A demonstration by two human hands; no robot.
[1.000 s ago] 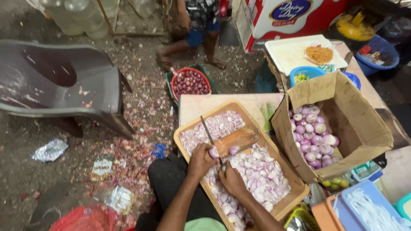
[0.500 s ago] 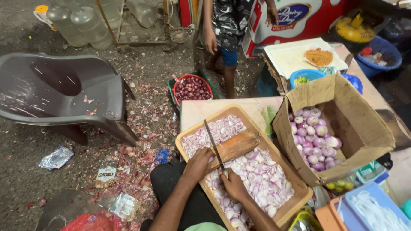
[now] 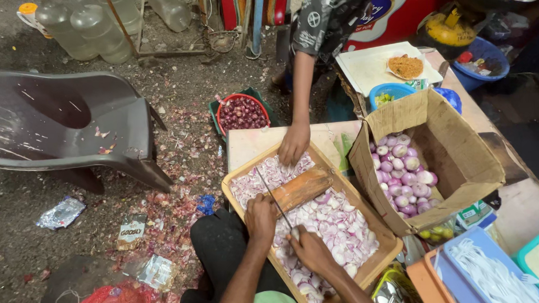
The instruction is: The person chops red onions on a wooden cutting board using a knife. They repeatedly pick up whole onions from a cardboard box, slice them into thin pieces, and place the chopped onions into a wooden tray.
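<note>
A wooden tray [image 3: 239,176] full of sliced pale purple onion lies on my lap, with a wooden block [image 3: 304,187] across its middle. My right hand [image 3: 311,251] grips the handle end of a long thin knife [image 3: 273,197], whose blade points away over the slices. Just left of the blade, my left hand [image 3: 260,218] rests closed on the onion slices; what it holds is hidden. Another person's hand [image 3: 294,144] touches the tray's far end.
A cardboard box [image 3: 463,155] of peeled onions stands to the right on a low table [image 3: 248,145]. A red basket [image 3: 241,113] of unpeeled onions sits behind it. At left are a grey plastic chair [image 3: 68,127], scattered onion skins and water bottles [image 3: 85,26]. Plastic containers crowd the lower right.
A standing person has come up from behind the table and put a hand on the tray's far end. My hands and the knife stay over the slices.
</note>
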